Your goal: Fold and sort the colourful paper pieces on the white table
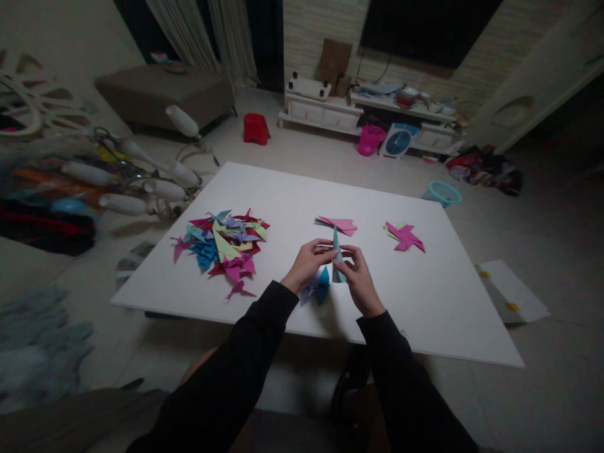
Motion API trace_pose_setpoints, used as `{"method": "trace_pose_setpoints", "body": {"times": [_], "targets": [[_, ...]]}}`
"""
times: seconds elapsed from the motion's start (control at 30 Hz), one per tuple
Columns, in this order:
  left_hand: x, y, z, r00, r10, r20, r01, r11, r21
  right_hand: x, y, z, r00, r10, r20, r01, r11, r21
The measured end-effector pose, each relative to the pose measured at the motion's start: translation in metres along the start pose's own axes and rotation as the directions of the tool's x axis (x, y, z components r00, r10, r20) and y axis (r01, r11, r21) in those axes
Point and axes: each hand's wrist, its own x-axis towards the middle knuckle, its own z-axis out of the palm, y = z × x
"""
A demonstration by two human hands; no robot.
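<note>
Between my two hands, a folded piece of light teal paper (pixel 338 272) is held above the white table, its narrow tip pointing away from me. My left hand (pixel 311 259) pinches its left side with fingers and thumb. From the other side, my right hand (pixel 357 274) grips it, thumb across the front. Below my left hand lie a blue folded paper (pixel 323 286) and a lilac folded paper (pixel 309 290). Just beyond my hands is a stack of pink folded papers (pixel 343 225).
A heap of colourful paper cranes (pixel 226 239) covers the left of the white table (pixel 283 189). At the right lie pink and green pinwheel-like folded papers (pixel 406 238). Past the table stand a red stool (pixel 255 129), a pink basket (pixel 370 139) and a blue basket (pixel 442 194).
</note>
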Motion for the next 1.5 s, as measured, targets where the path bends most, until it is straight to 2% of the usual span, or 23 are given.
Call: {"method": "trace_pose_setpoints", "body": {"times": [0.13,0.47,0.7,0.9,1.17,1.5], "targets": [[-0.001,0.003,-0.001,1.000,0.017,0.011,-0.017,1.000,-0.014,0.000,-0.001,0.002,0.999,-0.009,-0.037,0.009,1.000,0.000],[0.002,0.009,-0.005,1.000,0.005,0.018,-0.005,1.000,-0.006,0.005,0.004,0.005,0.999,-0.021,-0.040,0.022,0.999,0.044],[0.002,0.005,-0.005,0.999,-0.030,0.014,0.030,1.000,-0.005,0.002,0.001,0.002,0.998,-0.026,-0.049,0.026,1.000,0.010],[0.002,0.001,-0.005,1.000,-0.001,0.020,0.001,1.000,0.018,-0.001,-0.004,-0.002,0.999,-0.015,-0.031,0.017,0.998,0.065],[0.004,-0.002,-0.003,0.998,0.035,0.046,-0.038,0.998,0.056,-0.001,-0.004,-0.007,0.999,-0.027,-0.045,0.027,1.000,0.011],[0.000,0.003,-0.001,0.996,0.055,0.068,-0.057,0.998,0.028,-0.003,-0.007,0.000,0.996,0.013,-0.089,-0.012,1.000,0.013]]}}
